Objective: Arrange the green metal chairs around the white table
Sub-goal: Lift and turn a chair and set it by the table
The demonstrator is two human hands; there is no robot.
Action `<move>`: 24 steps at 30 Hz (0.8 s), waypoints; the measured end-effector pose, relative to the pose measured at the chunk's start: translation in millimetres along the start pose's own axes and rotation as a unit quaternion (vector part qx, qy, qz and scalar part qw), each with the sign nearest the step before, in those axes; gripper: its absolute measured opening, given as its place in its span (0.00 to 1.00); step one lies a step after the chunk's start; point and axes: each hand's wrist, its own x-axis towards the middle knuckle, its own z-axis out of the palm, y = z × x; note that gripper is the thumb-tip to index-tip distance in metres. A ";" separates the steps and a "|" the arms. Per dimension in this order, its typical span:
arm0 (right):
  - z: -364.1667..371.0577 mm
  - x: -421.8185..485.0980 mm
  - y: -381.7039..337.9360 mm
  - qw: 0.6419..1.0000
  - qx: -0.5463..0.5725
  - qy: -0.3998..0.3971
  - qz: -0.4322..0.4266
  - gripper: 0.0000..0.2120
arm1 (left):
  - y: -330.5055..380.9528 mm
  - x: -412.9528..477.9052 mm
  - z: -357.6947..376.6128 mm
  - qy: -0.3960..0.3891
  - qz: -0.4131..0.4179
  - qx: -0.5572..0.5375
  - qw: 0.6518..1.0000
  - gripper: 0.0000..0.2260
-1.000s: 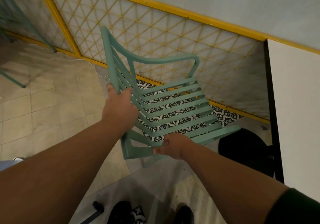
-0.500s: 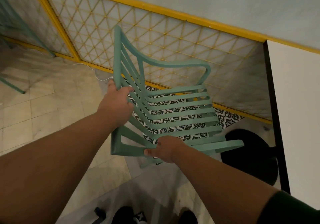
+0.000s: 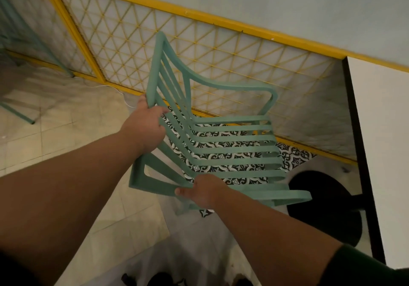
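Observation:
A green slatted chair point(image 3: 232, 148) with armrests fills the middle of the view, its seat facing right toward the white table point(image 3: 385, 153). My left hand point(image 3: 146, 126) grips the near edge of the chair's backrest. My right hand point(image 3: 201, 189) holds the near armrest at the seat's front corner. The white table with a black edge runs down the right side, close to the chair's front. Whether the chair's legs touch the floor is hidden.
A round black table base point(image 3: 327, 206) sits on the floor under the table, just right of the chair. A yellow lattice panel point(image 3: 199, 49) lines the wall behind. Green legs of another piece of furniture point(image 3: 17, 111) stand at far left. Patterned tiles lie under the chair.
The chair has swung round and shifted right, its backrest rising more upright and its seat front nearing the table. Both hands kept their hold.

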 end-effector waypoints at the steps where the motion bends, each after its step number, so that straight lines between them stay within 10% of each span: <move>1: 0.6 1.8 -1.9 1.000 0.010 0.003 0.003 0.34 | -1.5 3.6 -1.0 0.000 0.004 0.004 1.000 0.22; 24: -8.7 36.2 -28.6 1.000 -0.001 0.019 0.015 0.34 | -21.0 56.2 -17.4 -0.013 0.037 0.055 0.998 0.23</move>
